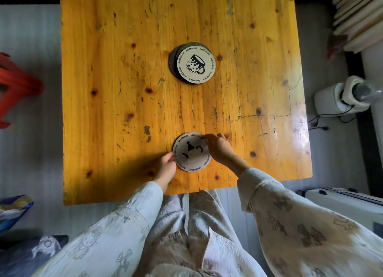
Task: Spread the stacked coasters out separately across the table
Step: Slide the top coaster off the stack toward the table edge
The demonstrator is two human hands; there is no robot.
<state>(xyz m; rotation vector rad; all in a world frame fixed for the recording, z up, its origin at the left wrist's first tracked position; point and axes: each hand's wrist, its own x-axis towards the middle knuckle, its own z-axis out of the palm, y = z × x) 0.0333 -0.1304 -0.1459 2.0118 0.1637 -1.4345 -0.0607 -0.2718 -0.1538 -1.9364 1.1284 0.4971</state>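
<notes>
A stack of round coasters [193, 62] sits at the middle of the wooden table [116, 73]; its top one is cream with a black spotted mug drawing. One single cream coaster [189, 155] with black marks lies near the table's front edge. My left hand [166, 166] pinches its left rim. My right hand [219, 147] grips its upper right rim. Both hands touch this coaster, which rests flat on the wood or just above it.
A red plastic stool [14, 88] stands on the floor left of the table. A white appliance [344, 96] with a cable sits to the right, and stacked pale boards [360, 15] lie at the upper right. My lap is below the front edge.
</notes>
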